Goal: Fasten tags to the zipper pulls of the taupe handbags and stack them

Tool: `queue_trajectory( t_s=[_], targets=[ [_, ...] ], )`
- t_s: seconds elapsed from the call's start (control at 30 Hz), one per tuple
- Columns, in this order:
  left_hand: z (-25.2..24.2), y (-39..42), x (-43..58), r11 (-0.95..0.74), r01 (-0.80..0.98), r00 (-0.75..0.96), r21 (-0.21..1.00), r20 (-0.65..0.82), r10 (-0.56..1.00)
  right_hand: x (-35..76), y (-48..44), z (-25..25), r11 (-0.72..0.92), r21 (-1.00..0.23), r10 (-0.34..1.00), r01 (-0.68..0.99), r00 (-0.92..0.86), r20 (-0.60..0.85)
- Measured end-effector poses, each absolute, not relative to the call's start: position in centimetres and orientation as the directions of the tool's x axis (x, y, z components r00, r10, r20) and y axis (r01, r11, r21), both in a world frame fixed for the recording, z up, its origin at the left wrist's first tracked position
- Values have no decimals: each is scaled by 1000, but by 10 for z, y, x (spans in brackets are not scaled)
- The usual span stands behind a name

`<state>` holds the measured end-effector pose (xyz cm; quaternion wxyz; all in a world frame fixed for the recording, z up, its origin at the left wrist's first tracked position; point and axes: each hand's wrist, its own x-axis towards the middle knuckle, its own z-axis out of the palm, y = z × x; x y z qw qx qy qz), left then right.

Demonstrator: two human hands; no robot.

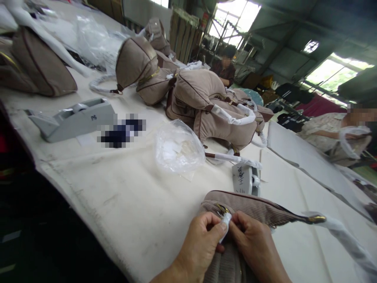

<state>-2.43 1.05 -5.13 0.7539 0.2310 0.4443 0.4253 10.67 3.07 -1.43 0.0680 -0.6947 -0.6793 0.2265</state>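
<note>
A taupe corduroy handbag lies at the lower right, partly under my hands. Between my fingertips is a white-wrapped zipper pull beside the gold zipper hardware. My left hand pinches this wrapped piece between thumb and index finger. From the other side, my right hand holds its fingers closed against the same wrapped piece. The bag's strap, covered in white wrapping, runs off to the right from a gold fitting. The lower part of the bag is hidden behind my hands.
Beyond my hands stand a grey tape dispenser and a clear plastic bag. Several taupe bags are piled further back. Another tape dispenser stands left on the pale table. Two people are across the room, one handling a bag.
</note>
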Motion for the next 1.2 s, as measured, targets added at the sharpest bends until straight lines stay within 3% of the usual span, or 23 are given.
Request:
queue_trajectory(
  t_s=[0.1,0.17,0.3,0.43,0.53,0.63,0.8,1.0,1.2],
  targets=[
    [-52,5,-21,299,-294,83,908,-287,954,110,32,-6,-21,-367,962,930,-80,-259],
    [-51,3,-20,161,-205,10,965,-163,987,112,36,1,47,-325,950,945,-142,-277],
    [-50,3,-22,57,-125,-28,991,-60,998,113,50,17,193,-338,908,921,-299,-294],
    [-56,0,-21,-58,-43,-72,997,54,996,111,68,27,350,-390,883,852,-439,-166],
    [-64,-3,-18,-141,73,-92,987,148,985,105,81,32,400,-403,819,823,-518,-245],
    [-69,-5,-14,-136,151,-99,979,152,983,94,93,35,474,-443,685,761,-635,-358],
    [-72,-5,-16,-115,130,-94,985,127,987,74,107,37,568,-436,495,698,-713,-497],
    [-69,-3,-25,-66,108,-39,992,70,997,71,115,35,471,-495,517,730,-683,-516],
    [-56,8,-31,144,-161,-30,976,-151,988,71,102,29,444,-553,599,705,-693,-402]
  ],
)
